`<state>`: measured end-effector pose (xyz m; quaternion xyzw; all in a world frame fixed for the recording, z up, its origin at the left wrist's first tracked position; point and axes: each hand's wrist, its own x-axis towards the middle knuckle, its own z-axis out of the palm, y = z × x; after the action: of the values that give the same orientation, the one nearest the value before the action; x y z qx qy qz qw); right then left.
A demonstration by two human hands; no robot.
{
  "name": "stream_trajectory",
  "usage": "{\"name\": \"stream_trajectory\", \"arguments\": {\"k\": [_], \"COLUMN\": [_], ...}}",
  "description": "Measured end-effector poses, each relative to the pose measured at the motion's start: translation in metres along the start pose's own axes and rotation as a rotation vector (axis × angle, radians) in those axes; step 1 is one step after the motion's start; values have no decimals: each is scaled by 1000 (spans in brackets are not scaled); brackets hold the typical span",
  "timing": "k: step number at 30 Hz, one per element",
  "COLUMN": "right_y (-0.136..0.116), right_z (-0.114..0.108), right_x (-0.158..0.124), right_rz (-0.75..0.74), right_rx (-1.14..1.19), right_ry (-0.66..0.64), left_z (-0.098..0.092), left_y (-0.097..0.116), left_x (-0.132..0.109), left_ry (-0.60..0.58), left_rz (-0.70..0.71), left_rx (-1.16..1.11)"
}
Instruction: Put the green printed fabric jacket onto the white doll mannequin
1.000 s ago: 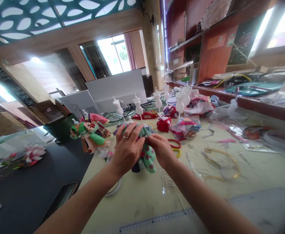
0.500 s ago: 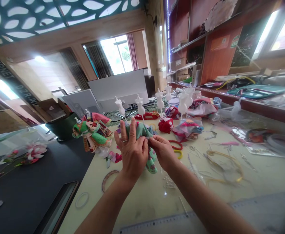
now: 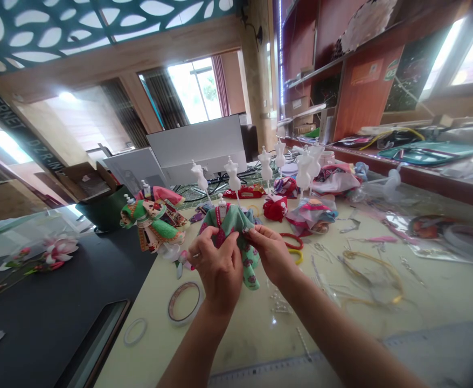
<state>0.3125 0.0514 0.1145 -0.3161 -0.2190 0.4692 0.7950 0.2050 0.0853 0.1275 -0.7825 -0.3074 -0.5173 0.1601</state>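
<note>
Left hand (image 3: 220, 269), fingers bent, against front of small green dress (image 3: 231, 215); right hand (image 3: 275, 253) pinching its sleeve side, thumb and finger. Dress on a stand, white neck (image 3: 221, 202) showing. Bare white dress forms (image 3: 232, 175) behind, monitor (image 3: 198, 143) past those. More doll clothes (image 3: 150, 223) left. Tape roll (image 3: 182, 322) by left wrist. Red ring (image 3: 301, 242), yellow ring (image 3: 301, 256) near right hand. Phone (image 3: 99, 342) lower left, ruler (image 3: 255, 372) at bottom.

Left hand (image 3: 220, 269) and right hand (image 3: 276, 256): bare, side by side.
Right: thumb and forefinger drawn together in a pinch. Left: just left of that pinch, back showing, fingers bent, some tips hidden. Left forearm (image 3: 194, 345), right forearm (image 3: 337, 323): bare, converging toward the pinch from below.
</note>
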Motion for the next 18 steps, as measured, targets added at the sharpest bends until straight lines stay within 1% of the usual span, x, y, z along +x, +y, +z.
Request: {"name": "stream_trajectory", "arguments": {"k": [5, 11, 13, 18], "right_y": [1, 4, 4, 2], "right_z": [0, -1, 0, 3], "right_x": [0, 1, 0, -1], "right_rz": [-6, -11, -15, -27], "right_rx": [2, 15, 13, -10], "right_ry": [-8, -26, -29, -43], "left_z": [-2, -1, 1, 3], "left_y": [-3, 6, 10, 19], "left_x": [-5, -5, -4, -2], "left_ry": [-48, -29, -39, -68], "left_rz": [37, 18, 0, -99], "left_rx": [-93, -82, -106, -127]}}
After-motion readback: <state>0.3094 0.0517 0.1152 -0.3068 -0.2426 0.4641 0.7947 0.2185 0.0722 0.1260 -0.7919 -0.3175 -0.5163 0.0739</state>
